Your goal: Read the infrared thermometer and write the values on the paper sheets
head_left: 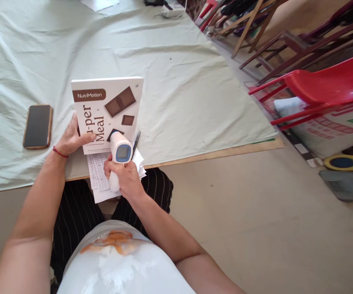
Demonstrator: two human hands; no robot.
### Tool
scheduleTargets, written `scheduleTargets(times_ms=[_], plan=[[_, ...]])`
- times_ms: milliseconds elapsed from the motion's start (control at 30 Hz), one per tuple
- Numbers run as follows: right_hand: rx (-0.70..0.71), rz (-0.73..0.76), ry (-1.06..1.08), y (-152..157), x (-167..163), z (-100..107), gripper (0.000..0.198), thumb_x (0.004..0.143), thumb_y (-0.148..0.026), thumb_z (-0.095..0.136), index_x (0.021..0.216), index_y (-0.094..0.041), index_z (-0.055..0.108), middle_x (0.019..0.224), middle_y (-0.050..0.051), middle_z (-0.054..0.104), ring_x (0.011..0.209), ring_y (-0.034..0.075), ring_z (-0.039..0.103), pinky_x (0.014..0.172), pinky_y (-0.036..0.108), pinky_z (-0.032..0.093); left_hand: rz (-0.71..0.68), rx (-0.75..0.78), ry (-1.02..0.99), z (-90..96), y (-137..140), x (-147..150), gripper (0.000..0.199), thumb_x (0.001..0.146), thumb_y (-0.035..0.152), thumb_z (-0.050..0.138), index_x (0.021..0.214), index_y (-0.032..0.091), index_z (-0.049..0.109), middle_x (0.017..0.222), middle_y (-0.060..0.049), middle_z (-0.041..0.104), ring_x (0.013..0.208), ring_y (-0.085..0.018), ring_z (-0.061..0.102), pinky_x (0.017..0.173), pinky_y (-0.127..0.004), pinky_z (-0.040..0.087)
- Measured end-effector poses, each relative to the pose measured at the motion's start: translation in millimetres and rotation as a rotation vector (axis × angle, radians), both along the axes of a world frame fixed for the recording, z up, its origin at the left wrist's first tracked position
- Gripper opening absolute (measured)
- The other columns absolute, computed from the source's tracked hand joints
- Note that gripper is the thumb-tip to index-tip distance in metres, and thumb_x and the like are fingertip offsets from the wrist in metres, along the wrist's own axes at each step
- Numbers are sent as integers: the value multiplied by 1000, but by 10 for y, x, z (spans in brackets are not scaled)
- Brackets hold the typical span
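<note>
My left hand (75, 134) grips the lower left side of a white box (115, 96) printed "NutriMotion", with chocolate pieces pictured on its front. The thumb lies across that front. Wrapped round the handle of a white infrared thermometer (121, 141) is my right hand (126, 177). The thermometer's blue-framed screen faces me, and its head overlaps the box's lower part. Handwritten papers (98, 173) lie beneath the box and stick out over the table edge. Beside the thermometer, a dark pen (136, 141) rests on the papers.
A phone (37, 126) lies left of the box on the pale green tablecloth (188, 98). At the far edge are a white charger (172, 9) and a paper sheet (99, 4). A red plastic chair (326, 81) and wooden frames (274, 51) stand to the right.
</note>
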State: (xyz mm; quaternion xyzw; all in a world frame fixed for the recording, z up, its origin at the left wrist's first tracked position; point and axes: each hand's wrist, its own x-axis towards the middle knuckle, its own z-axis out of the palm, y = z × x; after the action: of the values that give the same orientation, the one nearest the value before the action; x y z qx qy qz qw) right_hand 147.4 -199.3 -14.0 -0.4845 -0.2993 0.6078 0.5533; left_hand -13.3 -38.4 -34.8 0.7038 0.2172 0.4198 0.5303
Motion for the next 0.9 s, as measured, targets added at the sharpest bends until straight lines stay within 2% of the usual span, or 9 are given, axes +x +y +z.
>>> scheduleTargets(times_ms=[100, 200, 300, 367, 500, 633, 767, 833, 900], plan=[[-67, 29, 84, -26, 73, 113, 23, 66, -41, 70, 76, -23, 58, 57, -5, 54, 56, 12, 46, 55, 29, 37, -9, 18, 2, 2, 4, -6, 69, 78, 50, 93, 128, 20, 56, 119, -10, 69, 102, -30, 69, 81, -41, 57], [-50, 97, -59, -61, 355, 252, 29, 65, -44, 75, 81, -23, 63, 62, -4, 56, 56, 12, 47, 55, 29, 38, 10, 41, 32, -15, 19, -25, 68, 80, 52, 91, 129, 20, 57, 121, -11, 69, 104, -31, 69, 83, -42, 57], [86, 10, -495, -25, 826, 313, 31, 70, -48, 79, 83, -22, 69, 74, -1, 63, 67, 14, 53, 62, 30, 42, 47, 80, 71, -41, 41, -50, 68, 81, 54, 89, 130, 21, 58, 124, -11, 67, 106, -31, 68, 84, -43, 57], [77, -102, -827, 64, 1167, 272, 33, 75, -52, 75, 88, -22, 72, 77, 1, 65, 72, 18, 56, 65, 31, 43, 53, 103, 78, -49, 52, -61, 67, 80, 55, 89, 130, 21, 58, 124, -11, 67, 107, -32, 67, 85, -44, 57], [-196, -205, -1426, 290, 1731, 41, 36, 75, -46, 77, 101, -21, 75, 93, 9, 73, 84, 26, 63, 71, 36, 43, 39, 114, 90, -31, 49, -63, 65, 80, 54, 89, 128, 20, 60, 119, -11, 68, 104, -31, 67, 86, -45, 56], [-314, -180, -1663, 378, 2073, -184, 43, 84, -48, 72, 115, -18, 73, 105, 17, 74, 92, 31, 64, 77, 41, 46, 49, 116, 91, -5, 40, -54, 65, 80, 55, 89, 126, 19, 60, 121, -12, 67, 106, -32, 66, 87, -45, 56], [-169, -264, -1778, 360, 2094, -284, 39, 87, -47, 70, 109, -15, 74, 113, 22, 70, 104, 36, 61, 86, 49, 49, 51, 143, 87, -12, 55, -60, 68, 80, 58, 88, 128, 19, 59, 122, -12, 68, 108, -33, 67, 90, -47, 57], [32, -339, -1791, 368, 1941, -311, 36, 90, -41, 67, 113, -15, 74, 120, 22, 65, 109, 36, 58, 92, 52, 49, 66, 151, 95, -26, 65, -66, 70, 80, 59, 88, 129, 20, 58, 121, -12, 68, 108, -34, 67, 89, -47, 58], [261, -265, -1756, 397, 1717, -339, 32, 96, -35, 59, 120, -18, 74, 117, 18, 64, 108, 33, 58, 95, 51, 48, 82, 146, 108, -34, 66, -65, 70, 79, 59, 88, 128, 20, 59, 121, -12, 68, 109, -34, 68, 89, -47, 58]])
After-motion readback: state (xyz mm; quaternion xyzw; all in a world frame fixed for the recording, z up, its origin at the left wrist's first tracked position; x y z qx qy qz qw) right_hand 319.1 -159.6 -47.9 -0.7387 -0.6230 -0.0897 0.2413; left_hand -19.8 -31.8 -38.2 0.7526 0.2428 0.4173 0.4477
